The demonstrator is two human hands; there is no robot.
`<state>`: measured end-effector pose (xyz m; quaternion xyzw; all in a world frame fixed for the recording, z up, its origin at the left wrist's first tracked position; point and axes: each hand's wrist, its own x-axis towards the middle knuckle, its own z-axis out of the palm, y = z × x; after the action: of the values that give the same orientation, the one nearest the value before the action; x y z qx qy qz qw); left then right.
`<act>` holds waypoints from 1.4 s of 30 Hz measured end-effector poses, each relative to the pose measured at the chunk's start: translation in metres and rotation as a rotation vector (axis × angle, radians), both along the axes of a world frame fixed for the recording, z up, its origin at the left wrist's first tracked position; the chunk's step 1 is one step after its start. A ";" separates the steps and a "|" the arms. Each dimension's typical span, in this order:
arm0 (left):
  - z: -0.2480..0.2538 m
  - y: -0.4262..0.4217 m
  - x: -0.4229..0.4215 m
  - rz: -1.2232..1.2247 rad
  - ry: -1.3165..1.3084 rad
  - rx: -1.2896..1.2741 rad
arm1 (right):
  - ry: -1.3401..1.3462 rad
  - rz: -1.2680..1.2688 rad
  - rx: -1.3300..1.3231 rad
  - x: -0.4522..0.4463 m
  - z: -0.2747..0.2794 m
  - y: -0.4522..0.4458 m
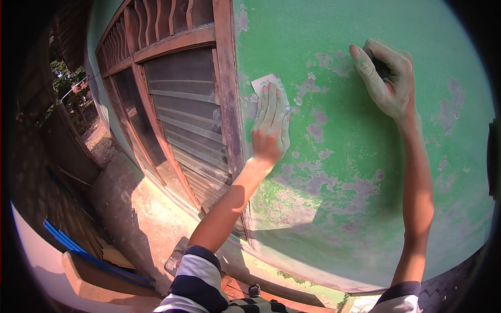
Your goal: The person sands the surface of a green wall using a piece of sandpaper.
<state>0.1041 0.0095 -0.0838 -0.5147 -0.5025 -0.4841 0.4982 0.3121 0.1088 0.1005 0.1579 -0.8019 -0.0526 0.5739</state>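
My left hand (268, 122) lies with fingers extended over a piece of sandpaper (265, 81), pressing it flat to the green wall (344, 130) beside the window frame. Printed lettering shows on the paper's pale backing, and its lower part is hidden under the fingers. Up and to the right, my right hand (389, 75) is raised in front of the wall, its fingers curled into a loose fist with nothing visible in them. Pale dust coats this hand. Around both hands the paint is worn through in grey patches, the broadest (334, 182) lower down.
To the left is a wooden window frame (225, 88) with louvred panes (182, 104). A concrete walkway (151, 208) runs below it. Blue pipes (78, 248) and boards lie at lower left. A reddish wooden surface (235, 289) is beneath me.
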 end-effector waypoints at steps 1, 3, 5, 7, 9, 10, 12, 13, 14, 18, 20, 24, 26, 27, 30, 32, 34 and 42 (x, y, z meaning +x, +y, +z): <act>-0.037 -0.004 0.001 -0.001 -0.015 -0.050 | 0.001 -0.002 -0.003 -0.004 -0.003 0.001; -0.037 -0.010 -0.004 -0.008 -0.010 -0.098 | 0.020 -0.058 0.051 -0.010 -0.007 0.003; -0.008 -0.014 -0.020 0.018 0.029 -0.099 | 0.069 -0.009 0.035 -0.009 -0.006 0.002; 0.063 -0.020 -0.034 -0.034 -0.023 0.024 | 0.106 0.049 0.012 -0.007 -0.007 0.000; 0.100 -0.020 -0.052 -0.011 0.005 0.068 | 0.122 0.042 0.016 -0.005 -0.007 -0.001; 0.106 -0.019 -0.057 0.009 0.028 0.106 | 0.116 0.045 0.047 -0.004 -0.007 0.000; 0.059 -0.018 -0.044 0.023 0.001 0.060 | 0.114 0.044 0.024 -0.003 -0.010 -0.001; 0.029 -0.018 -0.036 0.038 -0.017 0.041 | 0.121 0.045 0.028 -0.003 -0.009 -0.001; -0.004 -0.016 -0.033 0.038 -0.018 0.042 | 0.121 0.046 0.030 -0.002 -0.008 -0.001; -0.025 -0.020 -0.036 0.037 0.035 -0.058 | 0.094 0.005 0.018 0.001 -0.014 0.007; 0.038 -0.023 -0.045 0.012 0.073 0.000 | 0.105 -0.015 0.055 0.000 -0.014 0.012; 0.101 -0.013 -0.056 0.057 0.153 0.111 | 0.106 0.025 0.076 0.001 -0.011 0.017; 0.065 -0.013 -0.042 0.032 0.122 0.065 | 0.083 0.023 0.075 0.002 -0.014 0.017; 0.039 -0.013 -0.035 0.010 0.081 0.029 | 0.117 0.012 0.067 -0.001 -0.014 0.016; -0.028 -0.010 -0.021 -0.005 0.028 -0.034 | 0.148 -0.002 0.043 -0.005 -0.013 0.017; -0.009 -0.014 -0.027 0.016 0.066 -0.049 | 0.141 0.003 0.050 -0.008 -0.010 0.016; 0.048 -0.015 -0.032 0.005 0.138 -0.002 | 0.110 -0.019 0.053 -0.006 -0.009 0.019; 0.036 -0.002 -0.018 0.008 0.068 0.069 | 0.181 0.017 0.059 -0.013 -0.009 0.021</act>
<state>0.0865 0.0075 -0.0477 -0.5114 -0.4702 -0.4814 0.5345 0.2992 0.1293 0.0917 0.1761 -0.7435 -0.0856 0.6394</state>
